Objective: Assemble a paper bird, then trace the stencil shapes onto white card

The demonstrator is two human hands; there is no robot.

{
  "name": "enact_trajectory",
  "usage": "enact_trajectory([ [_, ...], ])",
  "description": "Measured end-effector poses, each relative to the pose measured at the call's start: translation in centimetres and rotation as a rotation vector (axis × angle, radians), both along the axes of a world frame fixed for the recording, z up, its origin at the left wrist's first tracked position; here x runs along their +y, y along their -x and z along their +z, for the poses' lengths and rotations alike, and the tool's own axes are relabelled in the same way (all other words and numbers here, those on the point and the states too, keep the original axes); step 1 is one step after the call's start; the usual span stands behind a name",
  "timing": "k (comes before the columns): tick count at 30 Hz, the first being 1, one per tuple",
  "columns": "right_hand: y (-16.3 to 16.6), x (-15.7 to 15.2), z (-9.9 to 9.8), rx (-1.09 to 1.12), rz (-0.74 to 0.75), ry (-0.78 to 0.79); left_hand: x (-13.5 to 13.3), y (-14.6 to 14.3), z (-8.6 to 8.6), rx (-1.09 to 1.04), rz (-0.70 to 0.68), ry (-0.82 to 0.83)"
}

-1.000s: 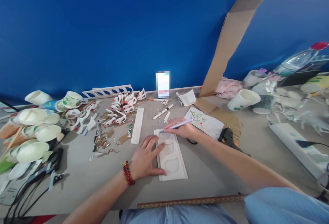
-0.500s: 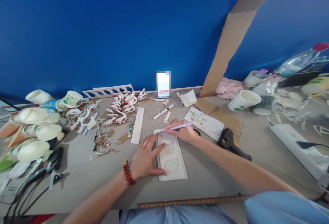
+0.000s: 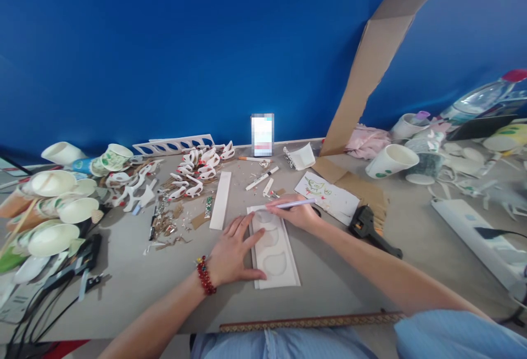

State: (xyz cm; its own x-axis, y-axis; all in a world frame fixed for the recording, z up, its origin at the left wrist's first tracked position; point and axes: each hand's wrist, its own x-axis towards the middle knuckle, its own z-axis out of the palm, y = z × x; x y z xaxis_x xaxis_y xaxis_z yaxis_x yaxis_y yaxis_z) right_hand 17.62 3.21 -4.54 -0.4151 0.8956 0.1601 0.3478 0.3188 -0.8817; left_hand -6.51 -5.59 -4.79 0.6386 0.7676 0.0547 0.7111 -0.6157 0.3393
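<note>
A white stencil strip with several rounded cut-outs lies on the table in front of me, apparently on top of another white strip. My left hand rests on its left side, fingers spread, thumb near the lower cut-out. A pale lilac pen is held in my right hand, its tip end over the top cut-out and hidden by the fingers. To the left of the stencil is a plain white strip.
White bird-shaped cut-outs and scraps lie left of centre. Paper cups crowd the far left. A black glue gun sits right of a sheet with a bird drawing. A power strip lies at right.
The pen has shifted slightly to the right with my right hand and leans at a lower angle. My left hand stays in place on the stencil.
</note>
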Motion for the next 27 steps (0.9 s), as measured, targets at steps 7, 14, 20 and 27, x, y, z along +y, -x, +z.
enact_trajectory([
  [7, -0.5, 0.0, -0.1, -0.02, -0.004, -0.027, -0.1, 0.0, -0.2, -0.006, 0.006, -0.021],
  [14, -1.0, -0.2, 0.0, -0.035, 0.001, -0.027, -0.1, 0.1, -0.2, 0.004, -0.001, -0.021],
  [20, -1.2, -0.3, 0.2, -0.026, -0.014, -0.018, -0.1, 0.1, -0.2, -0.007, 0.006, -0.019],
  [27, -0.7, -0.4, -0.1, 0.002, -0.046, -0.023, 0.0, 0.1, -0.2, -0.007, -0.002, -0.016],
])
